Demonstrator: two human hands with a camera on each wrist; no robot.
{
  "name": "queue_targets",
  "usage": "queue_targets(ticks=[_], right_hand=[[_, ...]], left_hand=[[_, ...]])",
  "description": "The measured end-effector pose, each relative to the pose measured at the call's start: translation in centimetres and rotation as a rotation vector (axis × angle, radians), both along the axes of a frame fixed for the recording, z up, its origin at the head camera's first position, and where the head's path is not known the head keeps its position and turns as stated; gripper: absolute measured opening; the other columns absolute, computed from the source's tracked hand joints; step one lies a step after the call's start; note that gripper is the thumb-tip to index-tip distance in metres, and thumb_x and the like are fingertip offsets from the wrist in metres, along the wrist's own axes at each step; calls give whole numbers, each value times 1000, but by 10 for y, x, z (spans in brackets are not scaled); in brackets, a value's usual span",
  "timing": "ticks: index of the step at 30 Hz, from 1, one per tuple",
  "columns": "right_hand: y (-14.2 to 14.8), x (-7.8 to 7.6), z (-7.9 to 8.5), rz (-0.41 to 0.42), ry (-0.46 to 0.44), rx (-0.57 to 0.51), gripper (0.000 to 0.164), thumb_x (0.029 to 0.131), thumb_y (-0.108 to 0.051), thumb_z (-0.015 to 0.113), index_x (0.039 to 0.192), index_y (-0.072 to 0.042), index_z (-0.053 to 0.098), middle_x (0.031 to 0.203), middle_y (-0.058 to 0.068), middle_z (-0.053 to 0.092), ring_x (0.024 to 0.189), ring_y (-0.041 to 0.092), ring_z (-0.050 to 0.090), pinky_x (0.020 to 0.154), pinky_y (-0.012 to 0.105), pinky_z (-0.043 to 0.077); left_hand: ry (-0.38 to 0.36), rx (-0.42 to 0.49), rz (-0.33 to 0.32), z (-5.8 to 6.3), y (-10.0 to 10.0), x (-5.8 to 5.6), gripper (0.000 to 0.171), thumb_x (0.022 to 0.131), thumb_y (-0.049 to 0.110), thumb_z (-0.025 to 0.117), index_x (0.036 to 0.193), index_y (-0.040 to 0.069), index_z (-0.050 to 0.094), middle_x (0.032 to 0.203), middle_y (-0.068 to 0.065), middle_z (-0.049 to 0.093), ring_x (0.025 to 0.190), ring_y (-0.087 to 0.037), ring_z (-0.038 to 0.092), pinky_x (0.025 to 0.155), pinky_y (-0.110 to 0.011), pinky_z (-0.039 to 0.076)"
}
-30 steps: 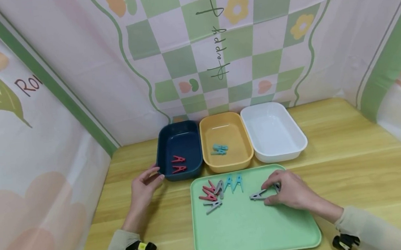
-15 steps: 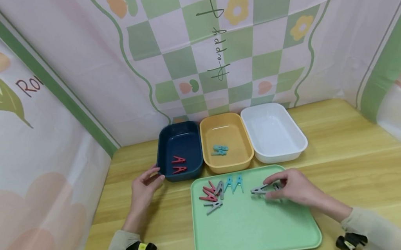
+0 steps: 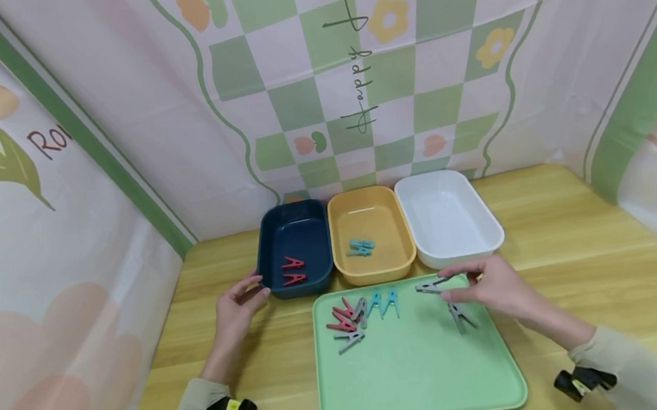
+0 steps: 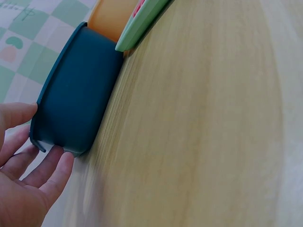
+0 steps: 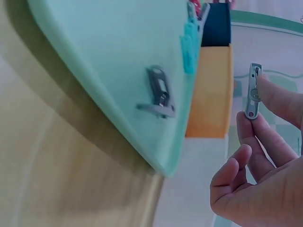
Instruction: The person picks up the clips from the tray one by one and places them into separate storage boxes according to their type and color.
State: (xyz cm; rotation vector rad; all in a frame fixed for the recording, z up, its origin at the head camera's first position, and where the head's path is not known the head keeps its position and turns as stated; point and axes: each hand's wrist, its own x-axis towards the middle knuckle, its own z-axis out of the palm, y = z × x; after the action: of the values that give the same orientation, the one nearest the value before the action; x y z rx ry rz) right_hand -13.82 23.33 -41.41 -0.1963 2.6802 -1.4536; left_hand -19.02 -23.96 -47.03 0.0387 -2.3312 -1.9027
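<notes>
My right hand (image 3: 494, 285) pinches a grey clothespin (image 3: 429, 287) between thumb and fingers, raised over the far right part of a green tray (image 3: 417, 378). Below that hand lies another grey clothespin (image 3: 461, 317) on the tray. The right wrist view shows the pinched clothespin (image 5: 253, 91) edge-on at the fingertips. At the tray's far left are red clothespins (image 3: 341, 320), grey ones (image 3: 349, 339) and light blue ones (image 3: 391, 302). My left hand (image 3: 238, 308) touches the near left corner of a dark blue bin (image 4: 80, 85), its fingers loosely extended against the wall and rim.
The dark blue bin (image 3: 292, 224) holds two red clothespins (image 3: 294, 278). Beside it, a yellow bin (image 3: 369, 211) contains light blue clothespins (image 3: 361, 247). A white bin (image 3: 448, 215) stands right of that. Behind the bins hangs a patterned cloth (image 3: 377, 92) at the wooden table's far edge.
My right hand has lifted one grey clothespin off the tray and moved it up and slightly away, leaving the other grey clothespin behind. My left hand has stayed at the dark blue bin.
</notes>
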Motion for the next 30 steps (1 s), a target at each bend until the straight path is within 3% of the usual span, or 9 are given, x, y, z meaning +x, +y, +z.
queue_targets(ticks=[10, 16, 30], right_hand=[[12, -12, 25, -49, 39, 44, 47, 85, -26, 90, 123, -3, 77, 69, 1, 49, 63, 14, 44, 47, 24, 36], [18, -23, 37, -69, 39, 75, 51, 87, -31, 89, 127, -5, 75, 77, 4, 51, 71, 17, 47, 50, 26, 38], [33, -58, 46, -119, 44, 83, 53, 87, -33, 89, 128, -3, 74, 70, -2, 45, 69, 18, 43, 51, 28, 34]], left_hand=[[-2, 2, 2, 0, 1, 1, 33, 94, -1, 77, 127, -3, 71, 151, -10, 58, 122, -35, 66, 88, -28, 63], [10, -2, 3, 0, 1, 0, 34, 93, -1, 77, 127, -3, 71, 151, -12, 58, 121, -35, 67, 87, -28, 63], [-3, -2, 2, 0, 0, 0, 34, 94, 0, 77, 128, -2, 71, 152, -10, 57, 122, -35, 66, 87, -29, 63]])
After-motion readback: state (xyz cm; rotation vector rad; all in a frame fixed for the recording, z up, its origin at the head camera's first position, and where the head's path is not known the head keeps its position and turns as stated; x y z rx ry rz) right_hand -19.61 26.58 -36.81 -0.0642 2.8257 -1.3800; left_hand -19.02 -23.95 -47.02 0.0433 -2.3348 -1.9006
